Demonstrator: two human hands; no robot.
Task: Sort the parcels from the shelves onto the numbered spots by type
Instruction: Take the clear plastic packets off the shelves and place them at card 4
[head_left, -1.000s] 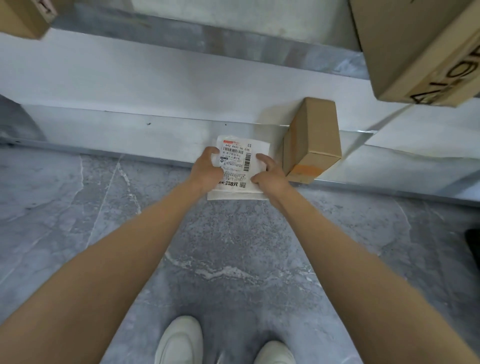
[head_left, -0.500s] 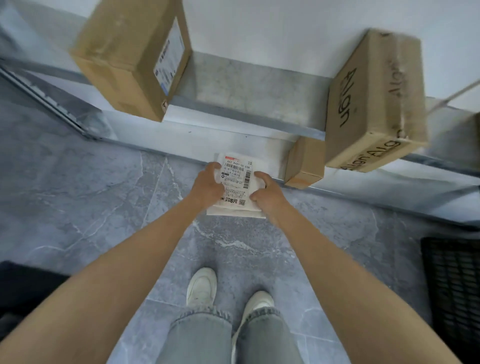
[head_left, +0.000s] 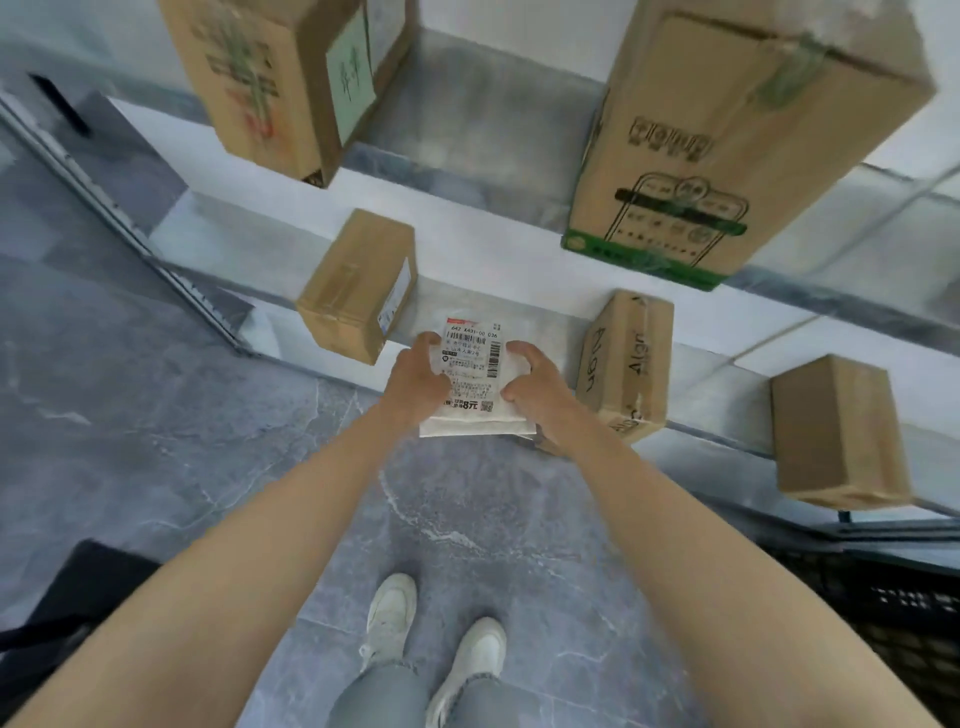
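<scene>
**Shelving, left to right.**

1. Tall carton (head_left: 291, 88), pale green slip on its side, stood on an upper shelf (head_left: 483, 234).
2. Small brown carton (head_left: 358, 286), label on its end, stood lower down.
3. Left hand (head_left: 418, 382): fingers curled round the white parcel's left edge, thumb on the label face.
4. White parcel (head_left: 475, 379): a flat soft mailer with its barcode label uppermost. It was held in front of the shelving, above the floor (head_left: 156, 415), between the small brown carton and the "Align" carton.
5. Right hand (head_left: 535, 389): fingers clamped on the parcel's right edge.
6. "Align" carton (head_left: 626, 364), just beside the right hand.
7. Large green-printed carton (head_left: 727, 140) sat above it, with a plain carton (head_left: 836, 431) far right.

**Step, as judged:** the pick from the shelves, with the parcel in both hands and not yet sorted. No numbered spot was in view.

**Next move, as judged:** turn from the shelving and find the spot for soft mailers. Both hands should stay on the parcel, since a limp packet would likely sag.
</scene>
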